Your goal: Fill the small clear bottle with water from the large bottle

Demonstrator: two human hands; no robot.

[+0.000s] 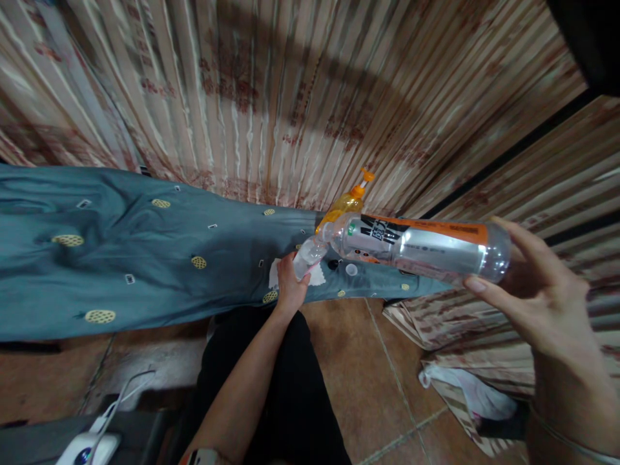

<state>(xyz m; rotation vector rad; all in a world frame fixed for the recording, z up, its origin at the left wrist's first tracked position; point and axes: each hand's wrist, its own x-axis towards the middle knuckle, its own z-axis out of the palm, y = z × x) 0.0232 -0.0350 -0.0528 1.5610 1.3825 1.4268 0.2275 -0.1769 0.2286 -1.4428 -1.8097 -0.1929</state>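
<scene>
My right hand (537, 284) is wrapped round the base of a large clear plastic bottle (436, 248) with a silver and orange label. This bottle lies tipped almost level, its neck pointing left. At its mouth is the neck of a small clear bottle (308, 257), tilted and gripped low by my left hand (290, 284); whether the two rims touch I cannot tell. Beneath the small bottle a white paper (317, 278) rests on the teal cloth. Behind the necks stands a yellow pump bottle (346, 203) with an orange pump head, partly hidden.
A teal cloth (145, 258) with pineapple prints covers the long surface before me. On it lie a black cap (333, 265) and a whitish round cap (351, 269). Pleated curtains (271, 97) hang behind and to the right. A white power strip (92, 449) with cables sits at lower left.
</scene>
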